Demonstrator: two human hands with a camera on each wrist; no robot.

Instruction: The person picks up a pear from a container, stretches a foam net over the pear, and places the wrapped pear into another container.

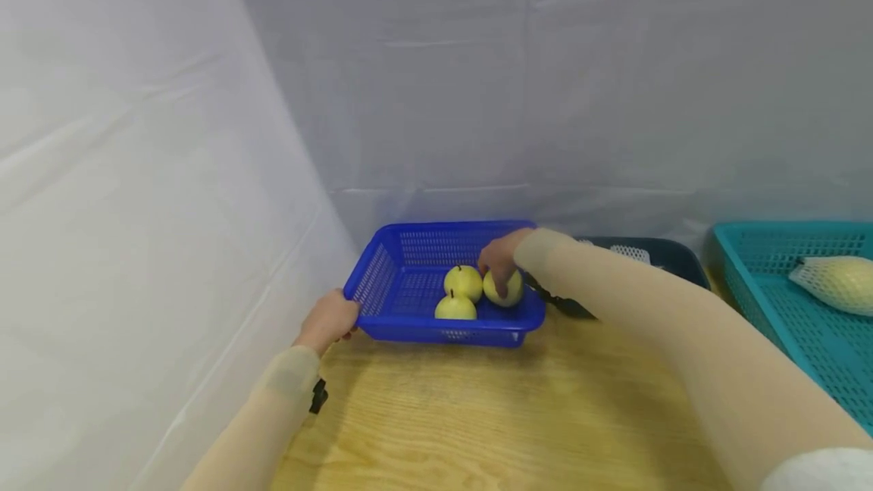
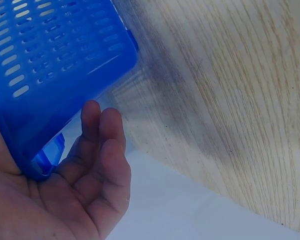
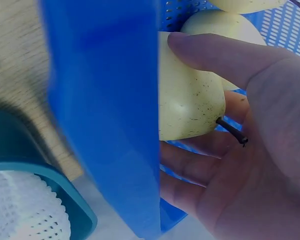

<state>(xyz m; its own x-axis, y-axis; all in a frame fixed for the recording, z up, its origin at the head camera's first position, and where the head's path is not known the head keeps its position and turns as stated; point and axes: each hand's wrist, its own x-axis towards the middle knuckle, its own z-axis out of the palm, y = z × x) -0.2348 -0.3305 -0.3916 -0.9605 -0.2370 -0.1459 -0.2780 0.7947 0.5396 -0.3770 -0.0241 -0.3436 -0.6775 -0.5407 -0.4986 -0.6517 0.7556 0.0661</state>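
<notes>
Right grip (image 1: 505,251) cupping round yellow pear (image 3: 190,102) | likely feeling firm, bruising easily, suiting waist hold | left grip (image 1: 330,319) clasping blue plastic basket (image 1: 395,323)

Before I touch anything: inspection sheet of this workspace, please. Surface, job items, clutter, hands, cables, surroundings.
Surface: wood-grain tabletop.
Job items: blue basket with three pale yellow fruits inside.
Clutter: on the right, a dark bin with white netting, and beyond it a teal basket with one netted fruit.
Left hand: grips the blue basket's near left corner.
Right hand: holds the rightmost fruit.
Cables: nothing seen.
Surroundings: pale sheeting at left and behind.
</notes>
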